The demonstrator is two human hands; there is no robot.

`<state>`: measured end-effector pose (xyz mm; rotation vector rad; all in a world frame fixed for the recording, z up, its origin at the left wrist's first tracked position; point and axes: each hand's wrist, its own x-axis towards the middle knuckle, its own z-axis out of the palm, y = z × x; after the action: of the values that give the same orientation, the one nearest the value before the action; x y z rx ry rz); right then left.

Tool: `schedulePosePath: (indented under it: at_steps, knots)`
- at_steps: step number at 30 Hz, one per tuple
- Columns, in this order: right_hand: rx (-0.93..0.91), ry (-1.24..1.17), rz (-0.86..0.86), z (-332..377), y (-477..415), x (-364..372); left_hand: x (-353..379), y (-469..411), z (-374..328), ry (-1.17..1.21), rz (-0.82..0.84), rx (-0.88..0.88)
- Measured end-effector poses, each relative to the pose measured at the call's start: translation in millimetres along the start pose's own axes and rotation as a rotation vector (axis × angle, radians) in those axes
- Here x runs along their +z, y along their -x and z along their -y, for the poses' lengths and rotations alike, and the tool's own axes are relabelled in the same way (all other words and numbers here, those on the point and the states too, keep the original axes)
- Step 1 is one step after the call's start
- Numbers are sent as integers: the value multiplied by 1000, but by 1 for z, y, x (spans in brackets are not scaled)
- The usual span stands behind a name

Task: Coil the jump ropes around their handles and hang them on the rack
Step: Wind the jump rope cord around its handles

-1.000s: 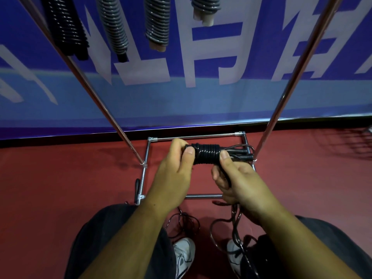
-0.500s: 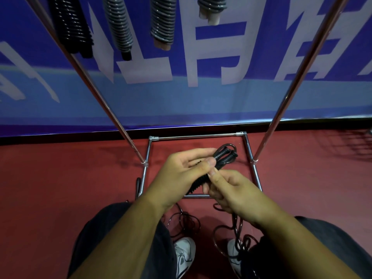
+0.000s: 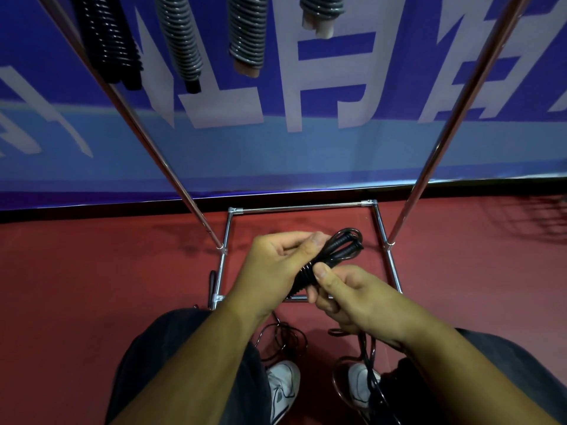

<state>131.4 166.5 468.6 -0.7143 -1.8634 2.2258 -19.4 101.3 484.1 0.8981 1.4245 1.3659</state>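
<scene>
The black jump rope (image 3: 325,259) sat a little below the centre of the frame, its two handles laid together and tilted from lower left up to upper right, with tight turns of cord wound round the lower part and a small loop of cord showing at the upper end; the left hand (image 3: 273,268) held it from the left, thumb and forefinger pinched on the handles just above the wound part, the other fingers curled beneath; the right hand (image 3: 356,297) gripped it from the lower right, thumb pressed on the coils and fingers folded under them (how the fingertips lay could not be made out); the unwound tail (image 3: 369,360) of cord dropped from under the right hand to the bottom of the frame, passing over a white shoe (image 3: 357,384); a second white shoe (image 3: 283,384) stood to its left, and a loose tangle of cord (image 3: 287,337) lay on the floor between the dark trouser legs; behind the hands stood the chrome rack (image 3: 302,207), its rectangular base flat on the red floor (image 3: 92,286) and two poles rising toward the upper corners; along the top edge hung four coiled ropes, one black rope (image 3: 107,41) at upper left and three grey ropes (image 3: 181,41) to its right; a blue banner (image 3: 276,148) with pale lettering filled the background.
</scene>
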Motion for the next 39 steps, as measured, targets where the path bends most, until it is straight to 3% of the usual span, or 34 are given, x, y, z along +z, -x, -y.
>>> schedulePosePath:
  at_steps: [8, 11, 14, 17, 21, 28, 35, 39]
  knots:
    - [-37, -29, -112, -5, -7, 3, -2, -4, -2, 133, -60, -130]
    - [-69, 25, -209, -9, -11, 1, -8, -7, -4, -37, -120, -107]
    - [-70, -59, -276, -7, -12, -2, -8, -3, -5, -238, 18, -80]
    - [-95, -101, -300, -1, -11, -3, -10, -1, -4, -290, 106, -56]
    - [-83, -10, -348, 2, -10, -4, -12, 0, -2, -320, 54, -28]
    - [5, -3, -273, 1, -11, -5, -13, -3, 5, -222, -6, 4]
    - [66, -103, -301, 5, -9, -5, -9, -1, 3, -273, -37, 80]
    - [69, -41, -297, -2, -12, -9, -6, -2, 1, -318, -59, 136]
